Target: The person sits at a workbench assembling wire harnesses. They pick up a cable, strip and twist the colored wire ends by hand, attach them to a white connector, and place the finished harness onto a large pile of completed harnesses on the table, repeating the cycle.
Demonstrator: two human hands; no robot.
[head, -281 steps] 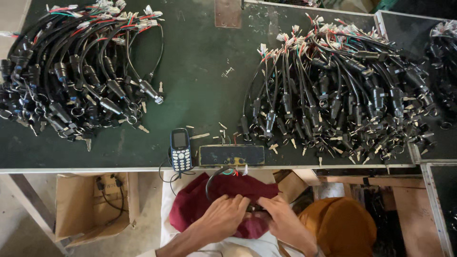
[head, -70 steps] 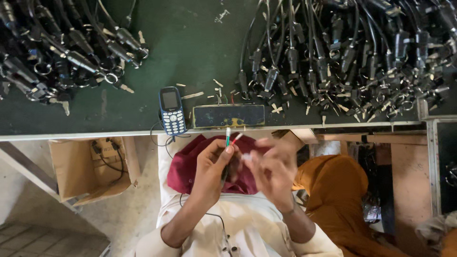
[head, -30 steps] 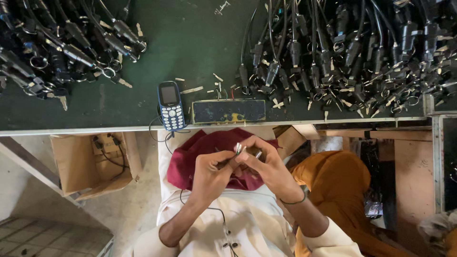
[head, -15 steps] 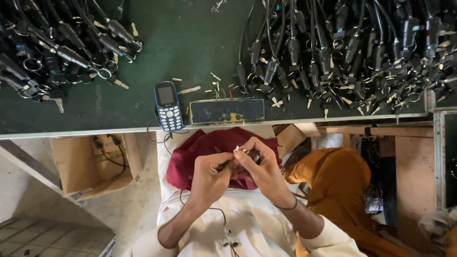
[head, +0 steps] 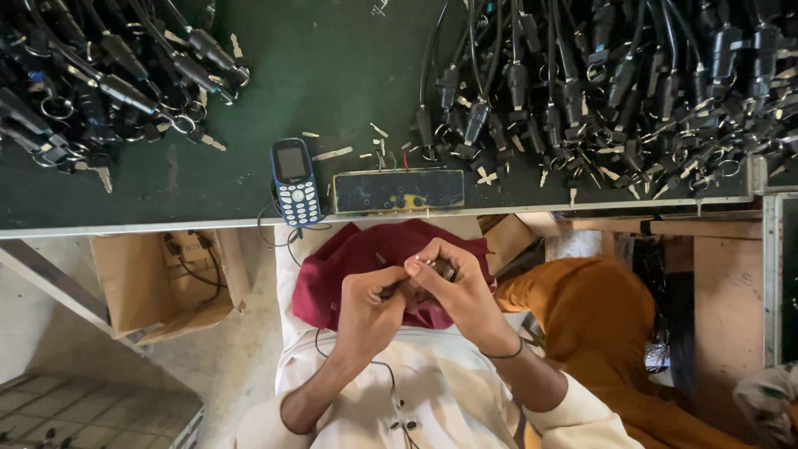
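My left hand (head: 366, 309) and my right hand (head: 455, 291) meet over a dark red cloth (head: 332, 274) on my lap, below the edge of the green workbench (head: 332, 75). Between the fingertips of both hands sits a small dark cable part (head: 440, 268); the fingers hide most of it. The left hand pinches a thin dark piece that points up to the left. A thin band circles my right wrist.
Two heaps of black cable assemblies lie on the bench, one at left (head: 100, 75) and one at right (head: 615, 83). A blue keypad phone (head: 295, 181) and a dark rectangular block (head: 399, 190) sit at the front edge. An open cardboard box (head: 162, 278) is underneath, and an orange cloth bundle (head: 603, 333) at right.
Both hands came up from the lap cloth and closed together on the small part. Over the last second they sank slightly and the view shifted a little.
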